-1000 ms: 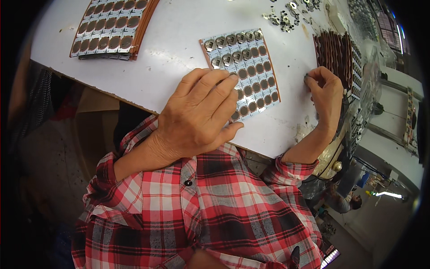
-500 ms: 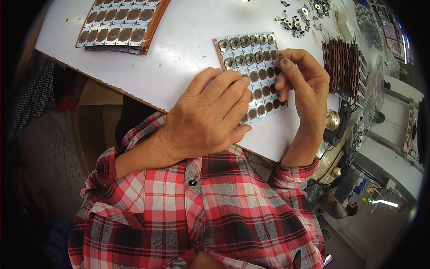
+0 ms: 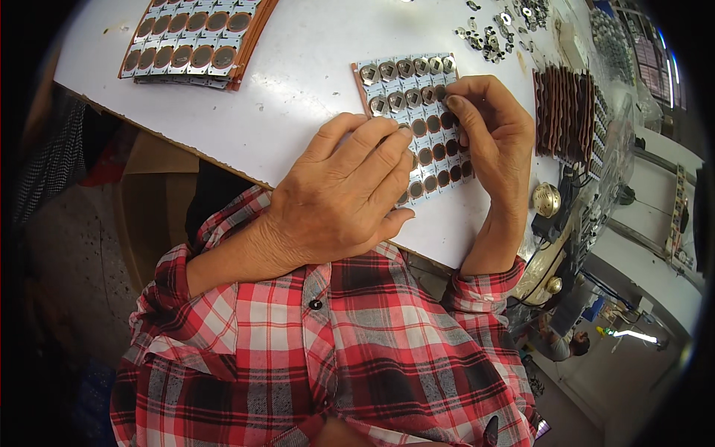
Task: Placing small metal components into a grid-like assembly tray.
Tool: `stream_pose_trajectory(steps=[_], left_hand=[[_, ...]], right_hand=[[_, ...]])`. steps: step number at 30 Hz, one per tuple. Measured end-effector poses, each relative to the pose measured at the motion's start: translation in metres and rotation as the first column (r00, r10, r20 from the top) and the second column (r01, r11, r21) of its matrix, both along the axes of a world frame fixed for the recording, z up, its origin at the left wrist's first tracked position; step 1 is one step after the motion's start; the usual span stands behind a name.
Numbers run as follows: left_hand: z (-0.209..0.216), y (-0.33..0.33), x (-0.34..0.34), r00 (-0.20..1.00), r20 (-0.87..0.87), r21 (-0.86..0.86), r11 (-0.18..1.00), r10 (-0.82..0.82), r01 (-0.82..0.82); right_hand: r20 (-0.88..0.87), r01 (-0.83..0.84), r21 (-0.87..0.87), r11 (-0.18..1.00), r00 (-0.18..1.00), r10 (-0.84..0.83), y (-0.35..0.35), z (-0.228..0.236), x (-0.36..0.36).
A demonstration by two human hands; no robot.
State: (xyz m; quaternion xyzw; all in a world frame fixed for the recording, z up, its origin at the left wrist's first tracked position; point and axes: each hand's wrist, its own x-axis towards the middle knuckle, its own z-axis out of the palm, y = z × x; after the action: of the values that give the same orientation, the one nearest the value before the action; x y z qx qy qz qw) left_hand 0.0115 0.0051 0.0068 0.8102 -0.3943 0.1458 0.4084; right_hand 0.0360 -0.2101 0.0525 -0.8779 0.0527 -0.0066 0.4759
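A circuit board panel [image 3: 434, 124] with rows of round dark pads lies on the white table. Shiny metal clips [image 3: 404, 68] fill its far row and sit along most of the second row. My left hand [image 3: 339, 186] rests palm down over the panel's near left part, fingers extended and hiding some pads. At the right end of the second row, my right hand [image 3: 495, 134] pinches a small metal clip [image 3: 439, 92] between thumb and forefinger, against the panel. The fingertips partly cover this clip.
A stack of similar panels [image 3: 186, 45] lies at the far left of the table [image 3: 298, 67]. Loose metal clips [image 3: 488, 43] are scattered at the far right. Panels standing on edge [image 3: 564, 112] form a row to the right, near a round metal object [image 3: 546, 200].
My right hand has moved left, bringing its pinched clip onto the end of the second row. My left hand stays on the panel. The view has shifted slightly.
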Motion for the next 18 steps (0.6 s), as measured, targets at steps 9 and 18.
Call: stream_pose_trajectory(steps=[9,18], left_hand=[[0.000,0.000,0.000,1.000,0.003,-0.001,1.000,0.005,-0.005],[0.002,0.000,-0.001,1.000,-0.024,-0.026,1.000,0.002,-0.002]], right_hand=[[0.025,0.032,0.040,0.999,0.999,-0.033,0.008,-0.002,0.003],[0.175,-0.063,-0.074,0.995,0.982,0.075,-0.003,-0.015,0.003]])
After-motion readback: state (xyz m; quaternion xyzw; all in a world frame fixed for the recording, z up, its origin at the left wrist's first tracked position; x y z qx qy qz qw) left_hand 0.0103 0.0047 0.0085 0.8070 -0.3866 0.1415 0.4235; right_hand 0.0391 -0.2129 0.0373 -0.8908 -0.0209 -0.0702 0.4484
